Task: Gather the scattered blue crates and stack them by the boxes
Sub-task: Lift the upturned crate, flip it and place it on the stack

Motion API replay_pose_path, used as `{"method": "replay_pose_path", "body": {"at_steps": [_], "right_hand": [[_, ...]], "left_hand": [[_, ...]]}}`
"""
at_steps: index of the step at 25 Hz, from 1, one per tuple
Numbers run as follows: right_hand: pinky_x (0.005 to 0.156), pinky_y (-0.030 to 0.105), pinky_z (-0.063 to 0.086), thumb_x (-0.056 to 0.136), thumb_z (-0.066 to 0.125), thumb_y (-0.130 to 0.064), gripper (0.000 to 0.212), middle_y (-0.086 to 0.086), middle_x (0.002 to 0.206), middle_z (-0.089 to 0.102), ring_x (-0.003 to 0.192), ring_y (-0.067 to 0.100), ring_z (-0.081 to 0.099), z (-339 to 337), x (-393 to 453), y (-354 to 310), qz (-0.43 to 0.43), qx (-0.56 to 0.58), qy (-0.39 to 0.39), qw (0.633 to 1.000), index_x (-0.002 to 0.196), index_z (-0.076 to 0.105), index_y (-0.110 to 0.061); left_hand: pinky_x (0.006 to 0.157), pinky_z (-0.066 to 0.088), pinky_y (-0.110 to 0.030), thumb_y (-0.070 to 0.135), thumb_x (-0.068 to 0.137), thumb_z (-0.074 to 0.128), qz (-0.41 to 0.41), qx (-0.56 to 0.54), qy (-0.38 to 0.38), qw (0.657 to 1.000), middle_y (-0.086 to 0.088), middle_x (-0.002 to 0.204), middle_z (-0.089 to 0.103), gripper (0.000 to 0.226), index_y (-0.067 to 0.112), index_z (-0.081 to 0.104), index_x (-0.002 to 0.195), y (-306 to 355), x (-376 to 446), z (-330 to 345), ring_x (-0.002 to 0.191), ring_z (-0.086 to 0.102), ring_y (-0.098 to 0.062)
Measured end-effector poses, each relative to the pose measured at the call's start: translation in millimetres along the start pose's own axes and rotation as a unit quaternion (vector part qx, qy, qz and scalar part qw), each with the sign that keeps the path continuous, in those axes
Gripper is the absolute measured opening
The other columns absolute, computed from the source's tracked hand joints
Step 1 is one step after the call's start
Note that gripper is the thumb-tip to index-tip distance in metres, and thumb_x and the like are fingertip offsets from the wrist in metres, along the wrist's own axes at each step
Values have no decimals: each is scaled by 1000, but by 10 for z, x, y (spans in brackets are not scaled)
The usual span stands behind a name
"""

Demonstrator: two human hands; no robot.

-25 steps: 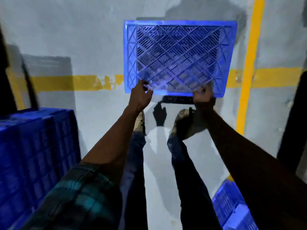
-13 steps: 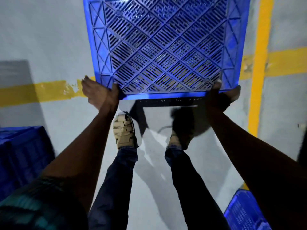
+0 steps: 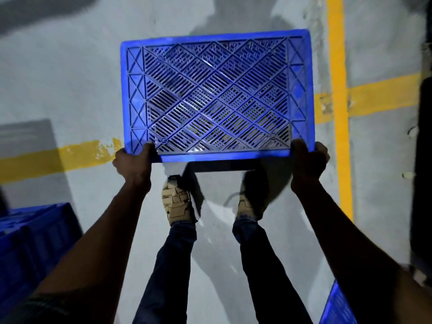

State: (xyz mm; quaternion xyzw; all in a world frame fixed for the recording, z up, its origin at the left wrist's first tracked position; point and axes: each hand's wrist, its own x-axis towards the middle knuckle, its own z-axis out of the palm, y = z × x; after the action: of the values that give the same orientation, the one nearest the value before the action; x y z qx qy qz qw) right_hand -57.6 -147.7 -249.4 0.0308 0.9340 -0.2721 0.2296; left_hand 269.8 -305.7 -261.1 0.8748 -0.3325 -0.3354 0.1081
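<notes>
A blue plastic crate point(image 3: 216, 97) with a slatted diamond-pattern bottom hangs in the air in front of me, above the grey floor. My left hand point(image 3: 133, 163) grips its near left corner. On the near right corner my right hand point(image 3: 308, 160) is closed. I see the crate's ribbed bottom face; its inside is hidden. A stack of blue crates point(image 3: 32, 244) stands at the lower left. The corner of another blue crate point(image 3: 336, 307) shows at the bottom right.
Yellow floor lines point(image 3: 339, 113) cross on the grey concrete, one running across and one running away on the right. My feet in tan shoes point(image 3: 176, 202) stand below the crate. A dark object point(image 3: 423, 160) fills the right edge.
Both hands shifted from the crate's near edge to its corners. It came close half a second ago and is now held farther out, fully in view.
</notes>
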Motion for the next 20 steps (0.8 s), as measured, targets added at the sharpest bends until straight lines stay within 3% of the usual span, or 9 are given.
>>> {"method": "replay_pose_path", "body": {"at_steps": [1,3,5,7,9,12,14,17,20], "right_hand": [[92,45,48,66,61,-48,62,9,102,49,102,30,54,-97,-80,-50,-4,16,5,1000,106,58,0],[94,26,43,74,68,-37,55,15,115,55,106,26,53,-271,-190,-131,-31,47,21,998,116,57,-2],[85,10,36,77,66,-32,60,18,127,55,113,24,53,-413,-291,-301,-70,95,61,991,127,54,-1],[84,10,38,75,63,-34,63,21,125,55,113,23,54,-445,-337,-477,-87,148,95,981,126,53,1],[89,21,44,77,62,-36,64,23,124,52,110,24,55,-443,-390,-621,-99,182,123,971,127,52,2],[74,-4,32,88,64,-14,52,28,128,46,83,-21,48,-405,-372,-652,-168,179,108,963,132,46,9],[72,-5,31,90,63,-4,52,27,131,45,78,-35,43,-379,-275,-670,-192,175,80,962,134,43,12],[78,8,42,85,63,-11,62,23,137,46,74,-16,52,-367,-162,-591,-235,128,33,963,140,41,7],[79,-2,32,84,61,-7,53,28,133,47,83,2,46,-329,-140,-387,-280,18,-6,960,133,48,8]], "left_hand": [[84,57,-41,61,52,75,18,-7,38,999,-11,106,68,77,10,68,110,102,-74,-66,100,65,-29],[98,48,-40,53,63,74,46,-33,101,993,-16,122,61,79,9,56,127,351,-272,-196,116,56,-34],[96,40,-32,42,72,71,75,-75,138,985,-17,128,55,75,7,45,132,553,-413,-311,120,51,-34],[89,34,-24,37,76,69,115,-91,159,976,-17,126,55,68,6,44,131,699,-525,-383,118,50,-33],[88,32,-25,36,78,67,146,-77,150,975,-18,124,56,64,5,45,130,762,-581,-388,118,49,-34],[95,31,-30,36,81,66,178,-21,120,977,-18,126,55,61,6,46,131,757,-590,-354,122,47,-36],[99,33,-34,44,84,62,196,27,111,974,-18,127,54,60,7,48,129,762,-551,-331,122,47,-36],[99,37,-47,56,92,45,231,185,118,948,-20,130,53,59,9,50,128,799,-431,-289,121,49,-39],[98,37,-51,58,97,34,253,279,110,920,-26,132,51,62,10,45,134,824,-348,-233,120,48,-43]]}}
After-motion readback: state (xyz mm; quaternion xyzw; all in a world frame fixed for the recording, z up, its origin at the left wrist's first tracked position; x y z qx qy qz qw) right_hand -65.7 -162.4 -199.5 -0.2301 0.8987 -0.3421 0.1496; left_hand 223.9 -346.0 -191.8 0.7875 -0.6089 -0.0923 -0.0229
